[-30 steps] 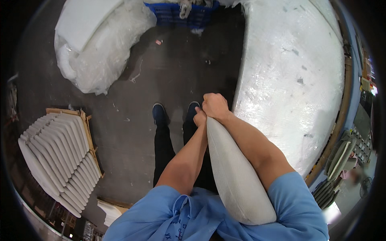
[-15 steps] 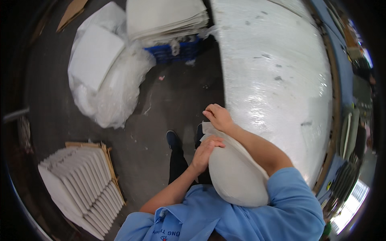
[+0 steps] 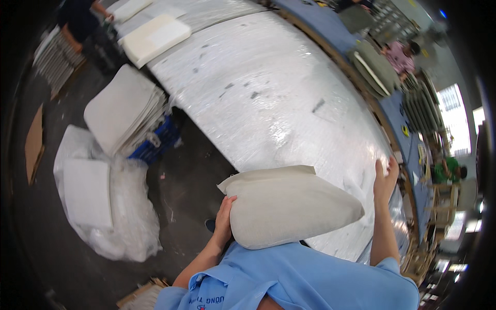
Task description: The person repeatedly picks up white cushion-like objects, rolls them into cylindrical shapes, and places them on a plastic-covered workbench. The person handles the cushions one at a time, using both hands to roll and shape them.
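Observation:
An off-white fabric-covered cushion [image 3: 289, 209] rests against my front and the near edge of the table, its loose fabric flap toward the far side. My left hand [image 3: 226, 216] grips the cushion's left edge, with some fingers hidden beneath it. Off to the right, my right hand [image 3: 385, 181] is raised over the table's right side, apart from the cushion. Its thumb and fingers are spread and nothing shows between them. The table [image 3: 248, 113] is covered in shiny clear plastic film with dark worn marks.
A stack of pale panels [image 3: 121, 111] sits on a blue crate [image 3: 155, 142] at left. Nearby is a clear plastic bag [image 3: 129, 206] with a white slab [image 3: 88, 191]. A pale cushion [image 3: 155, 39] lies at the table's far end. Co-workers are at far left and right.
My view has swung right toward the table. The cushion went from upright against my body to lying flatter by the table edge. My right hand moved away from it, out to the right.

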The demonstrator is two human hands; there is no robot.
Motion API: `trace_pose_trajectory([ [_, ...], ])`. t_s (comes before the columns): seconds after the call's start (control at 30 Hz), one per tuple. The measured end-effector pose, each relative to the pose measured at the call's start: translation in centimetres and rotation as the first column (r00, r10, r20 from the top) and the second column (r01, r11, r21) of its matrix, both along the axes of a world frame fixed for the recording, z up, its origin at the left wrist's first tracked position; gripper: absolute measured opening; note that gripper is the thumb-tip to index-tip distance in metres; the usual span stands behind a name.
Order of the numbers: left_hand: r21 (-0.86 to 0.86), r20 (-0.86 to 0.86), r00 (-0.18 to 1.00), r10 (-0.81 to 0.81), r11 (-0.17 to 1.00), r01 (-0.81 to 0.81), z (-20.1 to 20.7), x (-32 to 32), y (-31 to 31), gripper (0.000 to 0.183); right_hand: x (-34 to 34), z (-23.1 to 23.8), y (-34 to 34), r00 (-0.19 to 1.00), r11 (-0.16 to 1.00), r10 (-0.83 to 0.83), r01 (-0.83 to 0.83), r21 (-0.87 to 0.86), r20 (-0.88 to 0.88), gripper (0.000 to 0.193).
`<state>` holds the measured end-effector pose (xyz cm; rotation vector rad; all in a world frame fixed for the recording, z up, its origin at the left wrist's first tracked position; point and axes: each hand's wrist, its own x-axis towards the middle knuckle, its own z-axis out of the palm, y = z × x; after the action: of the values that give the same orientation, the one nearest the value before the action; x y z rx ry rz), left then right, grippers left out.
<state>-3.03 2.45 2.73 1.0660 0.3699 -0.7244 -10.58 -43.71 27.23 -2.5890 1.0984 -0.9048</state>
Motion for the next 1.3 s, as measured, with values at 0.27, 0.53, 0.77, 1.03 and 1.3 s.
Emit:
trace_pose_trajectory([
  [0.27,0.07,0.02,0.972,-0.233,0.97,0.231,-1.3,-0.7,2.7,0.05,-12.6,-7.1,19.2,0.787,-0.134,-0.616,-0.143,0.981,0.03,0.109],
  [0.53,0.106,-0.176,0.923,-0.342,0.926,0.363,1.0,-1.9,8.8,0.042,-10.8,-8.5,18.2,0.763,-0.025,-0.544,-0.432,0.902,0.35,0.08],
  [0.77,0.252,-0.211,0.977,0.019,0.967,0.035,0.7,-6.3,19.1,0.04,-9.6,-8.7,17.9,0.835,-0.034,-0.518,-0.237,0.971,0.186,0.075],
  [1.03,0.406,-0.252,0.946,0.205,0.91,-0.089,-0.4,-8.7,25.3,0.035,-2.4,0.2,11.2,0.981,0.457,-0.147,-0.043,0.888,0.123,0.061],
  [1.3,0.423,-0.097,0.982,0.162,0.9,-0.107,0.1,-6.8,25.4,0.038,5.8,11.9,20.6,0.625,0.758,0.643,-0.601,0.252,-0.442,0.068],
])
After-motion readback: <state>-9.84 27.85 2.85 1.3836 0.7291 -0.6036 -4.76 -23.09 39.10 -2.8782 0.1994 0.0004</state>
